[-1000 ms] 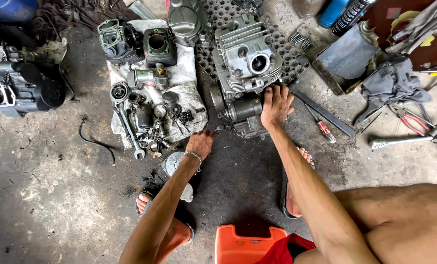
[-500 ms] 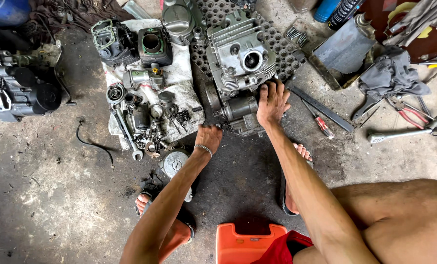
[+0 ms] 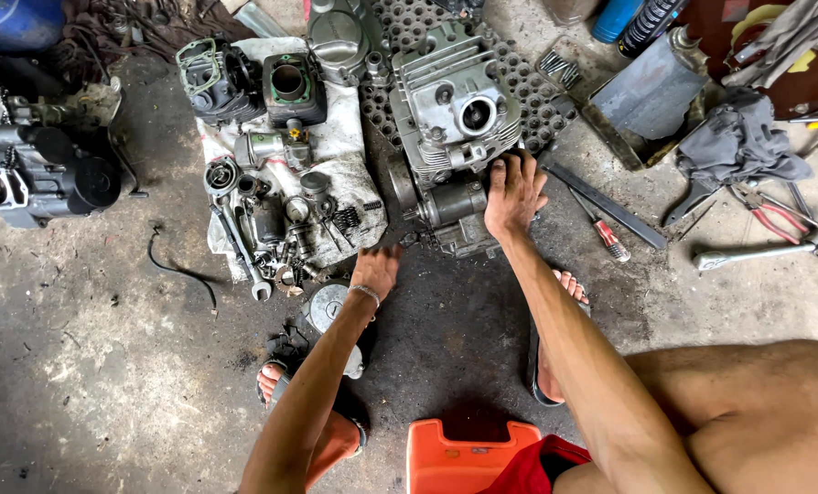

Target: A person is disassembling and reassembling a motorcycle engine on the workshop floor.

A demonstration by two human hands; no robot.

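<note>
The right hand (image 3: 514, 194) lies flat, fingers spread, on the near right side of the motorcycle engine (image 3: 455, 137), whose long axis runs near-to-far, while the left hand (image 3: 377, 268), seemingly empty, hovers half-open just near-left of it.

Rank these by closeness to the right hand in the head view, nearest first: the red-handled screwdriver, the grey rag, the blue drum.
From the right hand:
1. Red-handled screwdriver, on the floor just to its right.
2. Grey rag, farther right beside the tools.
3. Blue drum, far off in the top-left corner.

Blue drum (image 3: 16, 18) cropped top-left
</note>
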